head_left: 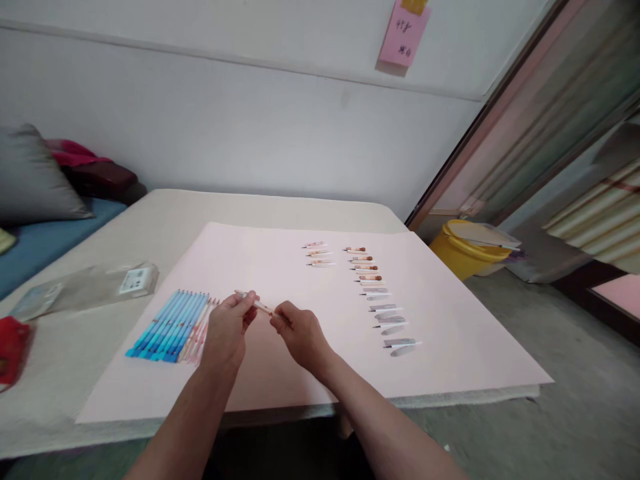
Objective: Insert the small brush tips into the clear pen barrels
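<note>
My left hand (pixel 231 323) is closed on a slim pale pen (pixel 263 307) with reddish marks, near its upper left end. Fingers of my right hand (pixel 299 328) pinch the pen's other end. Left of my hands lies a row of blue pens (pixel 170 327), with pink and white pens (pixel 199 330) beside it, partly hidden by my left hand. Beyond my hands, several small pen parts (pixel 319 254) lie on the pink sheet (pixel 310 373). Right of these runs a column of brown-ended pieces (pixel 367 268) and clear-and-white pieces (pixel 393 321).
Clear plastic packaging (pixel 95 287) and a red object (pixel 13 350) lie at the left of the cream table (pixel 260 208). A gray pillow (pixel 37 177) is at far left. A yellow bin (pixel 463 253) stands on the floor right of the table.
</note>
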Demonstrator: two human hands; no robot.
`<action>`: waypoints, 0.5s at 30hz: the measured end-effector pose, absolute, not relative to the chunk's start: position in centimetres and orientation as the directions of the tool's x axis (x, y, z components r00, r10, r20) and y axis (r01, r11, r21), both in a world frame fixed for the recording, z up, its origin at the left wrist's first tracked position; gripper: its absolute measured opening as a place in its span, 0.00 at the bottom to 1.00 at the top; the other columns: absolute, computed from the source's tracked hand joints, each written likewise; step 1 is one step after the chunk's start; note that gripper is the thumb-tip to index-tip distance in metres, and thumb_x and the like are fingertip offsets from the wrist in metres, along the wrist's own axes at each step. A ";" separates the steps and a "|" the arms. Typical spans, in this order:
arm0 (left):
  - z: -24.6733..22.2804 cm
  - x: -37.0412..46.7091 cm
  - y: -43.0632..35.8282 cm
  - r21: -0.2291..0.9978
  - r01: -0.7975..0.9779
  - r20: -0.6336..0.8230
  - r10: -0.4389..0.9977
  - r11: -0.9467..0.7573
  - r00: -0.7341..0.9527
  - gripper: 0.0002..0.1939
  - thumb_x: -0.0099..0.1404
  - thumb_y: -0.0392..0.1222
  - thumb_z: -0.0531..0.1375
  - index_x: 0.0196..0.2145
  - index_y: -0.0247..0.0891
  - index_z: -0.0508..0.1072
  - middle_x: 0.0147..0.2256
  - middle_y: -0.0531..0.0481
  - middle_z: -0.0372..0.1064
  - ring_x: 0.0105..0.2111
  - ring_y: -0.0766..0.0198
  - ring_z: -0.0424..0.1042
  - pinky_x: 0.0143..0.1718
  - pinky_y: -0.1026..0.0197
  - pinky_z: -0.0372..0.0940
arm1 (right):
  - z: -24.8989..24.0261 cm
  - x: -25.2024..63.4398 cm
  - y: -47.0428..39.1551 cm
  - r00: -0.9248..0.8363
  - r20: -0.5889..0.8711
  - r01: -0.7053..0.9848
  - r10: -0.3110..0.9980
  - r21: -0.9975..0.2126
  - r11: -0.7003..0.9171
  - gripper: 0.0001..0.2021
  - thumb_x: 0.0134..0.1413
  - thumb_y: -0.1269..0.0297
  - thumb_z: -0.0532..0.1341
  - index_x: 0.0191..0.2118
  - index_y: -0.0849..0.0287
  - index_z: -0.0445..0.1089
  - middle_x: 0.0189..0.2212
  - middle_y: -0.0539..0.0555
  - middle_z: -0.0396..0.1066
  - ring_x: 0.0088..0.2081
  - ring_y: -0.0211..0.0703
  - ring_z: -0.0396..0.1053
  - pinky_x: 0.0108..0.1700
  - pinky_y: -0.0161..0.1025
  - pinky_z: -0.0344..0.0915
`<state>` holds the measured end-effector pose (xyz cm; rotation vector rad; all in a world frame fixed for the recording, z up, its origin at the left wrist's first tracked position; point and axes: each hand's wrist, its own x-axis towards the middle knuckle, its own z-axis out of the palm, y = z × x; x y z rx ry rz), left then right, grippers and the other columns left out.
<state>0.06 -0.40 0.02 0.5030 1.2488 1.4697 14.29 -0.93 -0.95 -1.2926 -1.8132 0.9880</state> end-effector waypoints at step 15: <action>0.7 0.2 -0.3 0.840 -0.535 -0.239 0.948 0.093 -0.211 0.10 0.49 0.40 0.65 0.29 0.32 0.73 0.32 0.46 0.69 0.33 0.66 0.68 0.34 0.64 0.63 | -1.1 14.7 -0.1 -0.515 -0.249 -0.181 0.820 -0.904 -0.387 0.11 0.47 0.58 0.61 0.28 0.61 0.64 0.18 0.48 0.68 0.14 0.28 0.55 0.17 0.30 0.46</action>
